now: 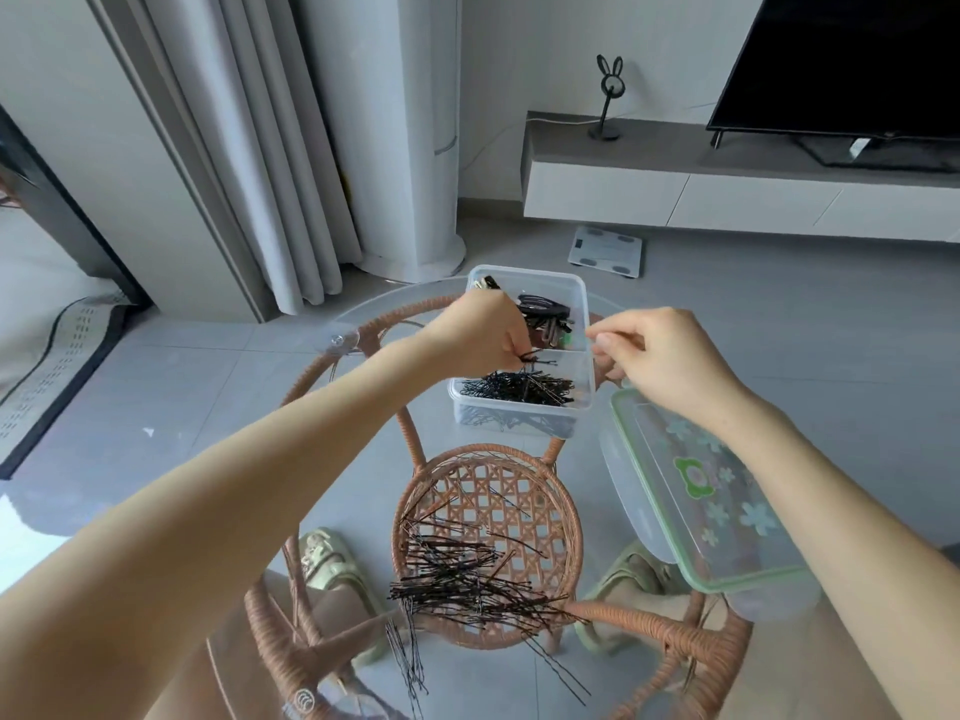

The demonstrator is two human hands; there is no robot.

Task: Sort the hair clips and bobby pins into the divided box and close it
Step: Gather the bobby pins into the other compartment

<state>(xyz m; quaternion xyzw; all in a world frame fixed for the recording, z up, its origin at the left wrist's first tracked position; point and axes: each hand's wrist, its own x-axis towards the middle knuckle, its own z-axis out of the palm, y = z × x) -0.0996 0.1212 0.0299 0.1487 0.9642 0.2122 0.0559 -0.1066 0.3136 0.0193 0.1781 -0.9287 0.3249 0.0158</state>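
A clear divided box stands on the glass table. Its far compartment holds dark hair clips. The near one holds a pile of black bobby pins. My left hand reaches over the box and pinches a few bobby pins above the near compartment. My right hand hovers at the box's right rim with fingers curled, thumb and forefinger pinched; whether it holds a pin I cannot tell. Many loose bobby pins lie on the glass near me. The box lid, green-rimmed with flower print, lies to the right.
The round glass table top sits on a rattan frame. Slippers show on the floor beneath. A scale, a TV stand and curtains stand farther off.
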